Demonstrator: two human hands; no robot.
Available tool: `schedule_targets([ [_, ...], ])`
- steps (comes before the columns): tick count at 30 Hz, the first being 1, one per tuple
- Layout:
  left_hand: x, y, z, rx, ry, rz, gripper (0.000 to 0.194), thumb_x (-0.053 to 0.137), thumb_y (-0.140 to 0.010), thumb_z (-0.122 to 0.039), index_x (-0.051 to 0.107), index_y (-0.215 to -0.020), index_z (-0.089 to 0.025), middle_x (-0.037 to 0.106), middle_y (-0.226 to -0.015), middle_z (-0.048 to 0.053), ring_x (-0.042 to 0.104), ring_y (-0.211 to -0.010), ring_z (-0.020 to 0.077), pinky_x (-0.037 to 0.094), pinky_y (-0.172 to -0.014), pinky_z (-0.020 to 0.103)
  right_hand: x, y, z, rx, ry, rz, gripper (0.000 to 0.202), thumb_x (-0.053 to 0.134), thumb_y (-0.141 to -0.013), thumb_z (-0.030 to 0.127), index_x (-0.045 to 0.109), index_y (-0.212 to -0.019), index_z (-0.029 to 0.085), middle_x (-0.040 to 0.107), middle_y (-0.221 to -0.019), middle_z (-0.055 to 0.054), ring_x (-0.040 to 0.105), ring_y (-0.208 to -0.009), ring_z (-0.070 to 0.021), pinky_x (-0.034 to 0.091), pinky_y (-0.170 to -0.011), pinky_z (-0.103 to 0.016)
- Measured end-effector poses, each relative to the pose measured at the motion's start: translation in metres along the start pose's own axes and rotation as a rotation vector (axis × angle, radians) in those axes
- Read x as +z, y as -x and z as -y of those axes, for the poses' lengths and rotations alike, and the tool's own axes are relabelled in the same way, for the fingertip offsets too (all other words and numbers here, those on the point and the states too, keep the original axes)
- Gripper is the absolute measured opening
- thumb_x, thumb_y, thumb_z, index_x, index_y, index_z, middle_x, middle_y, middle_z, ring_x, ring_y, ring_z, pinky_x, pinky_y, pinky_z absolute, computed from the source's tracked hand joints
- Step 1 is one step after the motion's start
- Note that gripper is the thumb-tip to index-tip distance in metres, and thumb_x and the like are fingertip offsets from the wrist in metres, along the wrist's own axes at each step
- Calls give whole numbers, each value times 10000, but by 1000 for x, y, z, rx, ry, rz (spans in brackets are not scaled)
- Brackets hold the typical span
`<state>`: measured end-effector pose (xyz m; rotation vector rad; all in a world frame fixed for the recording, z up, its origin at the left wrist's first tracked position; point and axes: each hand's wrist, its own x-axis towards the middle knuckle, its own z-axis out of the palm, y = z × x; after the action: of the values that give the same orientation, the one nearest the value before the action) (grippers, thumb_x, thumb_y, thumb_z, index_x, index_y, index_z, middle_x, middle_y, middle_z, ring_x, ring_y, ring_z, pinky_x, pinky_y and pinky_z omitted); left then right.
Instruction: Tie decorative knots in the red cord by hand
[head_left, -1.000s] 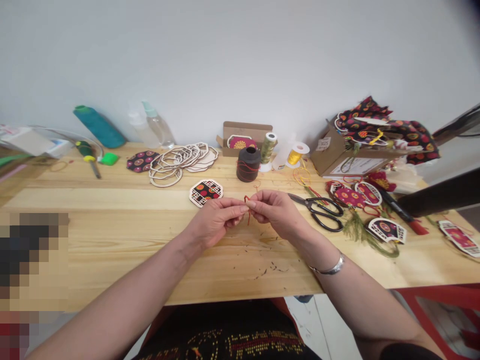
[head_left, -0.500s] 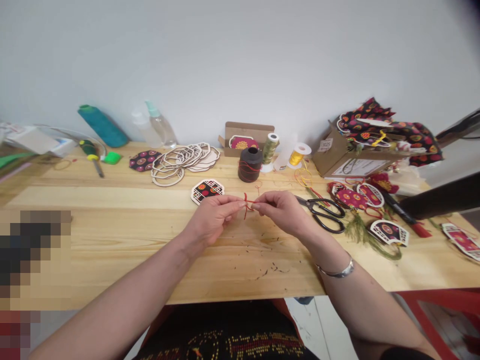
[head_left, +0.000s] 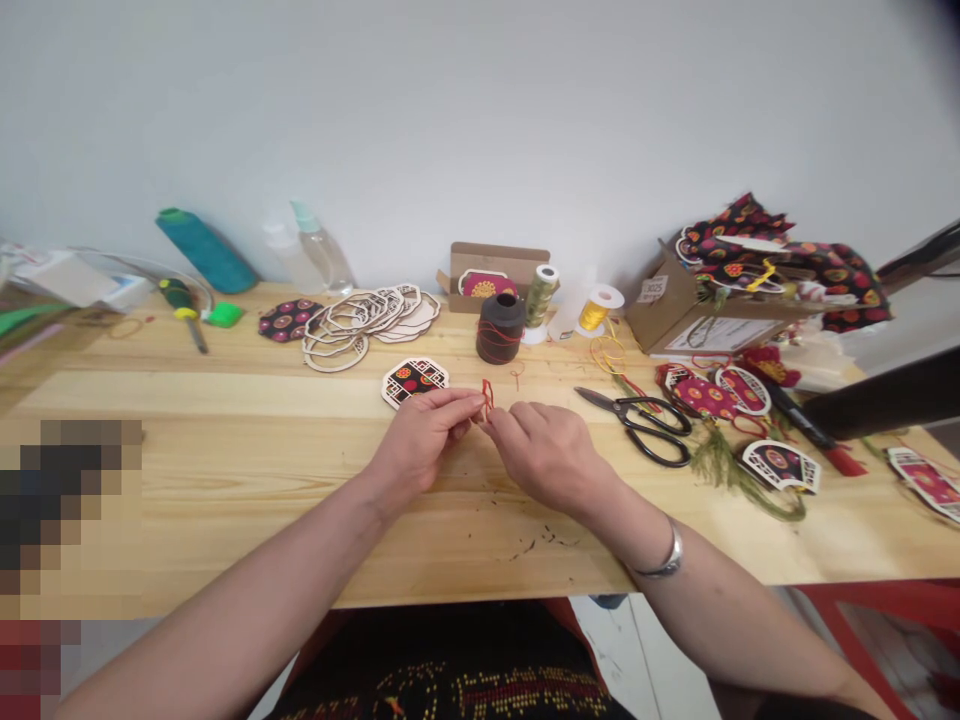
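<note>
A: Where is the red cord (head_left: 487, 389) being held?
B: Up over the table (head_left: 247, 480), right between the two hands. A bit of it is seen sticking up in a thin loop.
A: How is it held by the left hand (head_left: 427, 430)?
B: It is pinched tight by the thumb and the finger next to it. No wide space is left there.
A: And by the right hand (head_left: 544, 450)?
B: The cord is held there too, with the fingers curled in. The tips are partly hidden, so how they are placed on it cannot be told. A silver bracelet (head_left: 673, 555) is worn on that arm.
A: What can be seen close by?
B: Just beside the left hand, a black patterned piece (head_left: 412, 376) with a white edge is partly covered by it. Behind the hands, a black cone of thread (head_left: 500, 337) is seen standing up, with red thread wrapped around it.
A: What about the right side?
B: Black scissors (head_left: 621, 407) are laid flat there, with the blades spread a little. Past them, pink patterned pieces (head_left: 701, 392) are heaped near a brown box (head_left: 664, 312) stuffed with cloth (head_left: 836, 280).
A: And the left side?
B: Thin white frames (head_left: 337, 350) are piled up, and a yellow and green screwdriver (head_left: 180, 305) is seen farther over.
</note>
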<state>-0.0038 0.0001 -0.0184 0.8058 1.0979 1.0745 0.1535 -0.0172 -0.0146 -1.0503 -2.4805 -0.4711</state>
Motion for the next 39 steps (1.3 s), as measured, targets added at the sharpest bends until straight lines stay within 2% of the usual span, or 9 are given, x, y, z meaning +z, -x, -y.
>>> schedule_targets([
  [8, 0, 0, -2, 1, 31, -3, 132, 732, -636, -232, 713, -706, -122, 615, -591, 8, 278, -426, 13, 164, -399, 192, -5, -1, 5, -88, 95, 37, 261, 339, -926, 121, 569, -804, 149, 551, -628, -47, 468, -560, -147, 262, -477, -328],
  [15, -2, 1, -3, -161, 173, 103, 134, 734, -635, -214, 678, -690, -105, 638, -681, 31, 235, -399, -17, 118, -372, 154, -4, -1, 7, -95, 79, 64, 277, 327, -880, 52, 591, -835, 120, 555, -617, -50, 458, -530, -144, 262, -461, -321],
  [18, -3, 0, -3, -188, 205, 124, 119, 737, -625, -191, 659, -653, -105, 597, -624, 2, 252, -393, -17, 127, -369, 146, -5, -1, 5, -102, 17, 36, 248, 379, -883, 118, 611, -798, 133, 565, -615, -49, 465, -533, -144, 273, -473, -311],
  [22, -2, -1, -4, -155, 194, 88, 130, 749, -604, -187, 669, -668, -107, 540, -544, -21, 292, -393, -7, 141, -372, 146, -5, -3, -4, 145, -347, -40, 245, 441, -888, 262, 604, -737, 159, 595, -681, -59, 507, -618, -143, 370, -561, -281],
  [25, 0, 1, -5, -160, 165, 92, 142, 755, -589, -191, 678, -668, -103, 520, -521, -20, 305, -395, -3, 150, -379, 150, -1, -6, -15, 439, -622, -164, 210, 477, -850, 190, 577, -1033, 167, 639, -903, -74, 532, -698, -137, 428, -654, -277],
  [29, 2, 5, -8, -178, 116, 162, 128, 747, -593, -193, 670, -642, -102, 485, -487, -31, 277, -389, -3, 149, -393, 161, 7, -9, -22, 536, -963, -6, 543, 492, -791, 115, 383, -1314, 211, 582, -1187, -97, 477, -546, -72, 450, -625, -270],
  [31, 3, 6, -8, -176, 96, 189, 121, 735, -613, -199, 666, -643, -104, 467, -479, -37, 274, -392, 0, 150, -401, 167, 11, -10, -23, 562, -1057, 77, 500, 496, -788, 127, 434, -1280, 191, 641, -1066, -76, 460, -505, -64, 447, -610, -265],
  [35, 2, 7, -7, -172, 68, 216, 123, 723, -636, -207, 660, -645, -102, 434, -470, -46, 251, -401, 2, 140, -413, 177, 12, -9, -27, 623, -1066, 129, 184, 512, -798, 183, 647, -920, 157, 644, -686, -13, 511, -534, -95, 431, -581, -249],
  [39, 1, 6, -5, -191, 49, 246, 147, 722, -638, -226, 639, -614, -107, 389, -449, -59, 228, -397, 4, 112, -415, 186, 10, -8, -32, 601, -942, 71, 176, 495, -816, 173, 669, -838, 172, 640, -658, -8, 552, -569, -109, 430, -586, -243],
])
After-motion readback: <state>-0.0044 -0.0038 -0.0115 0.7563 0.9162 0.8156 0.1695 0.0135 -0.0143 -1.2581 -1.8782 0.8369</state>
